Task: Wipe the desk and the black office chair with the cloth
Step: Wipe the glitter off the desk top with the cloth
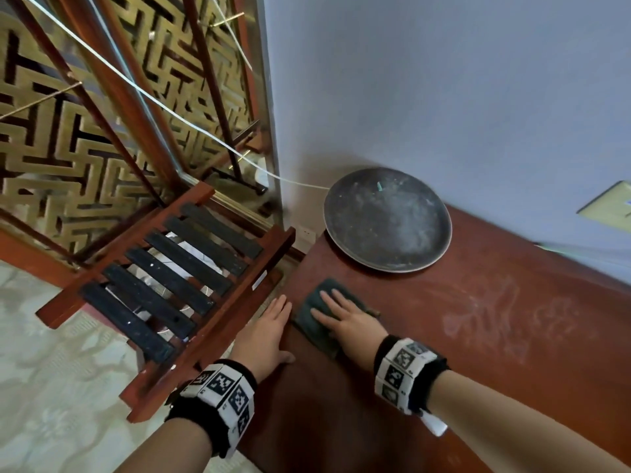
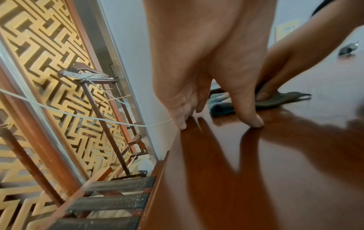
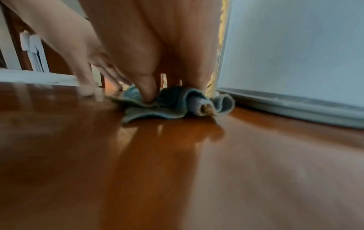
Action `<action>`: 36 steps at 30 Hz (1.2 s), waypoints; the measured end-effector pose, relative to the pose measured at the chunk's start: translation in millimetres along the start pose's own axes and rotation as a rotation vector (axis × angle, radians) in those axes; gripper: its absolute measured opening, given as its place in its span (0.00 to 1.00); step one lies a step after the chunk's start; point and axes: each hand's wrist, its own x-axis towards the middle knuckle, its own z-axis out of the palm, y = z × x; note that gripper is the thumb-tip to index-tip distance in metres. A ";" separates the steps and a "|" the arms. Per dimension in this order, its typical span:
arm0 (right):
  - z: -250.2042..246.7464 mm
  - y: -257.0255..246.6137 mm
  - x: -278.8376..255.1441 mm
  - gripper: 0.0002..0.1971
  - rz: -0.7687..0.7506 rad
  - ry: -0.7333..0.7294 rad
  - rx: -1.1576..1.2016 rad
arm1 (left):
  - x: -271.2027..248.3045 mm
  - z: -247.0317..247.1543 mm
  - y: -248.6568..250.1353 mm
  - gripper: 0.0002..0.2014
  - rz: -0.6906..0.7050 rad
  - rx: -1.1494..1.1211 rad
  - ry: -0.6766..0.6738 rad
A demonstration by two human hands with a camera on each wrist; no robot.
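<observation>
The head view alone takes in the whole corner: a reddish-brown desk (image 1: 444, 336) against a pale wall, a round dark tray (image 1: 387, 218) standing on the desk's far corner, and a slatted wooden rack (image 1: 167, 295) just beside the desk's left edge. The tray carries only a dusty film and a small greenish fleck; what the fleck is cannot be told. Faint smears mark the desk surface to the right of the hands.

The left wrist view shows what the head view does not: the left hand (image 2: 206, 70) stands on its fingertips (image 2: 256, 122) at the desk's left edge, its grip spread and holding nothing.

The right wrist view shows the cloth (image 3: 173, 105) from low down, blue-grey, bunched into folds under the palm, with the tray's rim just beside it on the right.

The right hand (image 1: 345, 319) lies flat on the cloth, fingers straight and pressing down, its grip spread. The cloth lies on the desk between the tray and the near edge, directly beneath that hand and just right of the left hand.
</observation>
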 end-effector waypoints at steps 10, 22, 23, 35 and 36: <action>4.6 -15.3 9.2 0.27 -0.227 -0.089 -0.002 | -2.7 1.5 -3.5 0.55 -0.035 -0.109 0.014; 12.8 -39.8 0.9 0.25 -0.183 -0.117 0.082 | 3.1 -0.2 -3.2 0.58 -0.019 -0.077 -0.033; 11.3 -41.8 -3.2 0.25 -0.219 -0.103 0.067 | 2.7 -0.4 -1.8 0.58 -0.013 -0.050 -0.046; -0.7 171.3 -159.1 0.32 0.992 0.004 0.157 | 15.4 8.8 39.9 0.53 0.250 0.266 -0.157; -0.1 181.4 -170.6 0.30 1.048 0.012 0.149 | 16.8 10.2 41.2 0.53 0.260 0.272 -0.155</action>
